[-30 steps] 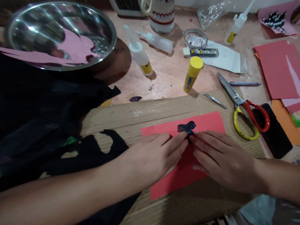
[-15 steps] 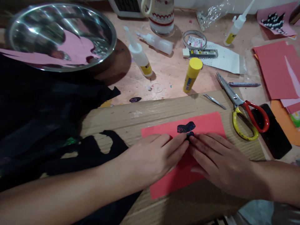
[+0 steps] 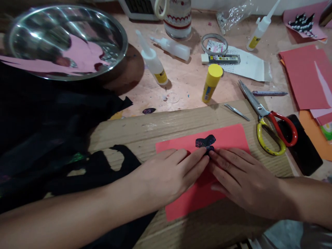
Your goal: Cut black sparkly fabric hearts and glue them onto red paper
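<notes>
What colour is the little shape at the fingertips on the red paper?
The little shape is black with blue-pink glitter specks; head view shows it.

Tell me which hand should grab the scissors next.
Right, probably. The right hand lies flat on the red paper, on the same side as the scissors; the left hand would have to cross over it.

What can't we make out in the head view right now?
All in the head view:
Lower part of the dark glitter cutout: hidden under the fingertips of the left hand and the right hand.
Mug: top cut off by the upper edge.
Glue stick label: too small to read.
Black sheets at left: too dark to tell the layers apart.
</notes>
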{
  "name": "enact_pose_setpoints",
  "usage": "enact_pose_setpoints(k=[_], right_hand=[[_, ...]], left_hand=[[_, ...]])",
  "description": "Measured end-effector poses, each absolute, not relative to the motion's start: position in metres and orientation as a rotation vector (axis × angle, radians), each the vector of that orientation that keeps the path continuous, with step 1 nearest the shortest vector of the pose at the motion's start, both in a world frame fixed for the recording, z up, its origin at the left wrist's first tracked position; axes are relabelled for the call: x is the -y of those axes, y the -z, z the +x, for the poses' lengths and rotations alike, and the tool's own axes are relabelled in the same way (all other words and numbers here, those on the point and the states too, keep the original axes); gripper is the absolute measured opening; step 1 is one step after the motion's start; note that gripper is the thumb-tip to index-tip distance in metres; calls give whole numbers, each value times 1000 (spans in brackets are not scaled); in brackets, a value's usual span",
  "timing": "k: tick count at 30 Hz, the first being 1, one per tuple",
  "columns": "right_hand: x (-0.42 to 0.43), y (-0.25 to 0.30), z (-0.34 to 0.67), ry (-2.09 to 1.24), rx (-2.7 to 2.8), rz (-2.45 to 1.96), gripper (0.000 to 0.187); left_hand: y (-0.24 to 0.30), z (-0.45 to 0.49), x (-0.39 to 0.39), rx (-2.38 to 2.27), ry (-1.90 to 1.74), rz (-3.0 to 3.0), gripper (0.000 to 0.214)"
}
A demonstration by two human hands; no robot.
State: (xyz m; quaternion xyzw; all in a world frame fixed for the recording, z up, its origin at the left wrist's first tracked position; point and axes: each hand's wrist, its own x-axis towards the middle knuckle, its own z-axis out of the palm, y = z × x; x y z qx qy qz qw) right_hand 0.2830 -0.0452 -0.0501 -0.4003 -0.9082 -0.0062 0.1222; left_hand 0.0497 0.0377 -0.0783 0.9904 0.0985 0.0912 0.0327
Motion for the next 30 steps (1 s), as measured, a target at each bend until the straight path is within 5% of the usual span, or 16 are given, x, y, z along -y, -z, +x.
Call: enact_pose_setpoints(k=[30], right_hand=[[43, 49, 287, 26, 2644, -1183, 28]], left_hand=[[71, 53, -42, -472, -269, 3110, 35]])
